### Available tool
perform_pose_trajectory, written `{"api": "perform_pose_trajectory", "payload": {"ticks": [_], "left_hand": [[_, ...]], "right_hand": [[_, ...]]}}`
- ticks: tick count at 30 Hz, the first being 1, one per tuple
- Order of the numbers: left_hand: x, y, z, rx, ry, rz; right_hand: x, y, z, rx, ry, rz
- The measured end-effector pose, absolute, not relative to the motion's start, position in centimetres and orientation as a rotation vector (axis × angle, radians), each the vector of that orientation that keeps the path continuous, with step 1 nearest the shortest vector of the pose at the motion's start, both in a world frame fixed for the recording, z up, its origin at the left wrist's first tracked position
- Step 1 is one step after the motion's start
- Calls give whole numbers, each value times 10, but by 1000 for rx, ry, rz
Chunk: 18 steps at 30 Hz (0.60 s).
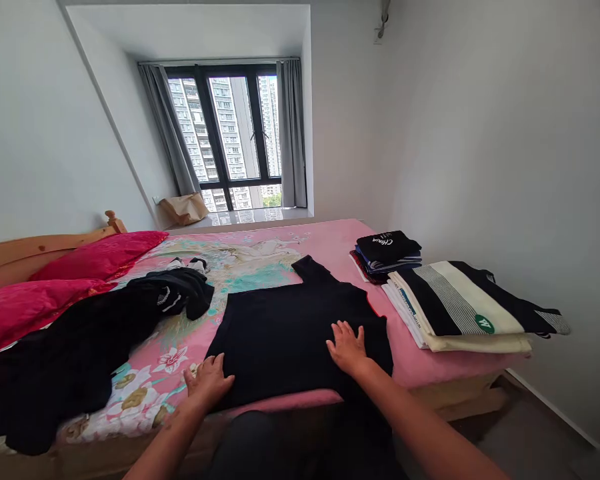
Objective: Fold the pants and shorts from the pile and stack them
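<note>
A black T-shirt (pixel 285 337) lies spread out on the bed in front of me, its hem toward the left and its collar, edged in red, toward the right. One sleeve points to the far side of the bed. My left hand (pixel 207 383) rests on the shirt's near left corner, fingers spread, partly on the bedsheet. Flat on the right part of the shirt lies my right hand (pixel 347 347), its fingers apart. Neither hand grips the cloth.
Dark clothes (pixel 80 347) lie heaped at the left, beside red pillows (pixel 100 257). Folded clothes (pixel 387 250) and a larger stack of striped garments (pixel 460 300) sit on the bed's right side. A paper bag (pixel 184 209) stands on the windowsill.
</note>
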<state>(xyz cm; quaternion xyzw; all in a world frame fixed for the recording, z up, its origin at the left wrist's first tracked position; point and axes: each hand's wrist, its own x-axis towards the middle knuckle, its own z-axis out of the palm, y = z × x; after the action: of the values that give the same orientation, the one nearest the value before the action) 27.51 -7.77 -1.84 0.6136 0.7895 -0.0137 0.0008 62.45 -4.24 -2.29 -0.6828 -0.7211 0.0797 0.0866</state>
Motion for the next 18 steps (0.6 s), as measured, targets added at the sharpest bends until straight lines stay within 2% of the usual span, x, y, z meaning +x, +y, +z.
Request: {"api": "perform_pose_trajectory", "payload": {"ticks": [5,8,14,18], "left_hand": [[326,-55,-18,2164,2238,14],[325,-60,-36,2226,2185,-7],[290,-70,-65,2226,2307,-42],[294,-69,-68,2224,2349,-46]], "right_hand": [[538,-57,-23,-1594,-2396,359],[553,-47,-32,-1524,-2479,427],[709,2,-53,-2209,-2043,338],[760,9,-59,-2424,-1865,264]]}}
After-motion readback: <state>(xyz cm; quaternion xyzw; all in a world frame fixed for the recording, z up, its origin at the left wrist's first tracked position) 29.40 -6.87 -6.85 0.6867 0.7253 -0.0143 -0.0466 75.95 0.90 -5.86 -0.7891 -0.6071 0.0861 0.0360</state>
